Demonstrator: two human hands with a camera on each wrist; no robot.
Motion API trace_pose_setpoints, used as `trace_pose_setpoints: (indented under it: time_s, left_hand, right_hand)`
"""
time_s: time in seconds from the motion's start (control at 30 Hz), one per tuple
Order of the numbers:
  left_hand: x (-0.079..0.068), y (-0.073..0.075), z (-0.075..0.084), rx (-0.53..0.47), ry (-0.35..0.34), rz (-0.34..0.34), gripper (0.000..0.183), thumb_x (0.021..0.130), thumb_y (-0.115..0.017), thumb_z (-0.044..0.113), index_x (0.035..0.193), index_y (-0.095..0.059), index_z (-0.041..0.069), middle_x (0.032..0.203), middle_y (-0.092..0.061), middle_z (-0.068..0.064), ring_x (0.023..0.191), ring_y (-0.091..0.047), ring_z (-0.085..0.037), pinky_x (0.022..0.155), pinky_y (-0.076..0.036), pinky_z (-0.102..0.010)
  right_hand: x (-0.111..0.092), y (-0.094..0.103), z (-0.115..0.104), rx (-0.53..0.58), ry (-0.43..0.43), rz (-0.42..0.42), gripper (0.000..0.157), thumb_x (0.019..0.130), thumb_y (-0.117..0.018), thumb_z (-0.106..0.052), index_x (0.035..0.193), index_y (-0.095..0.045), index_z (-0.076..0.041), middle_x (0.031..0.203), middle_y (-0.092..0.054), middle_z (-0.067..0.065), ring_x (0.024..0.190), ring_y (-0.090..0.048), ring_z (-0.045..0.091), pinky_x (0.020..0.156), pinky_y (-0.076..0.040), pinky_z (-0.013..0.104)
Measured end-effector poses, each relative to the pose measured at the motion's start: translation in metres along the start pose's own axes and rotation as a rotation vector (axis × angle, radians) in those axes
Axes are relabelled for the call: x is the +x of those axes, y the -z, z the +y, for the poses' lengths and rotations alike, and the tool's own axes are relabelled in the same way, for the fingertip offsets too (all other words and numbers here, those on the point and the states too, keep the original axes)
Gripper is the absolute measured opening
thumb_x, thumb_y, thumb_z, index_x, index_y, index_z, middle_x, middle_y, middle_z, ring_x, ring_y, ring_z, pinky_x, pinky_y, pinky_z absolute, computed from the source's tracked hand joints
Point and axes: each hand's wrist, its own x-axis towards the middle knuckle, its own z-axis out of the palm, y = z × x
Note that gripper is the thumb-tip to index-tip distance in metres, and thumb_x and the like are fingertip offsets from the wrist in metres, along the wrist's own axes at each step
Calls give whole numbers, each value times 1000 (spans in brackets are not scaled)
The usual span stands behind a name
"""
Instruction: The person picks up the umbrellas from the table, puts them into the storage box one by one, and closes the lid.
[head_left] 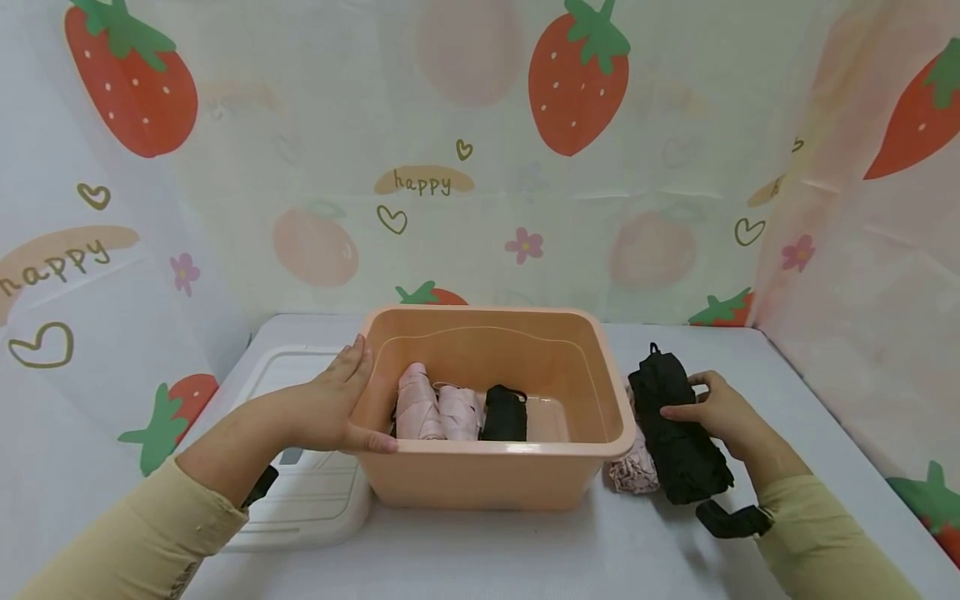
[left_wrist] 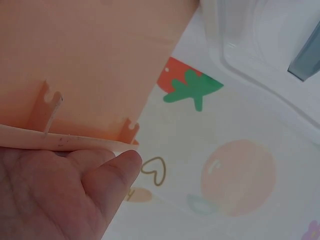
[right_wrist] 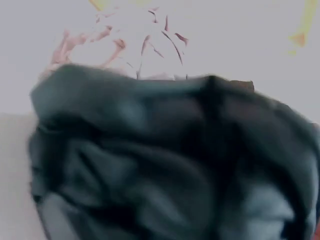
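A peach plastic storage box (head_left: pixel 480 482) stands on the table. My left hand (head_left: pixel 326 408) rests on its near-left corner, fingers extended along the left side and thumb on the front rim. Inside lie two pink folded umbrellas (head_left: pixel 418 407) and a black folded umbrella (head_left: pixel 506 414) with a strap loop. To the right of the box, my right hand (head_left: pixel 720 421) grips another black folded umbrella (head_left: pixel 671 429) by its right side, thumb on top. It fills the right wrist view, blurred. Partly hidden behind it is a pink patterned folded umbrella (head_left: pixel 634 468) beside the box.
A translucent white lid (head_left: pixel 300 508) lies flat on the table left of the box, partly under my left arm. Strawberry-print sheeting (head_left: pixel 480 108) encloses the table at the back and both sides. The white tabletop (head_left: pixel 480 558) shows in front of the box.
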Motion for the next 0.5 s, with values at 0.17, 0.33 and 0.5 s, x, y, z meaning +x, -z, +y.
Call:
trace_pose_setpoints:
  time_s: [0.17,0.33,0.5]
  left_hand:
    - [0,0,0,-7,5,-1,131,62,-56,78,143,7,-4,149,18,-19,137,9,-37,107,-11,-55]
    - [0,-1,-2,2,0,0,131,62,-55,79,143,7,-4,149,18,-19,137,9,-37,107,-11,-55]
    - [0,-1,-3,12,-8,5,131,62,-54,79,143,5,-5,149,18,-20,137,9,-37,108,-11,-54]
  right_hand:
    - [2,3,0,-12,-7,-35,96,80,-70,-37,137,-13,15,128,-36,36,114,-46,43,94,-39,52]
    - [1,8,2,-42,-17,-60,94,80,-69,-37,134,-17,19,129,-36,36,114,-47,42,93,-40,51]
    - [-4,14,2,-38,1,-94,87,82,-68,-33,132,-20,20,125,-42,35,106,-54,37,88,-45,48]
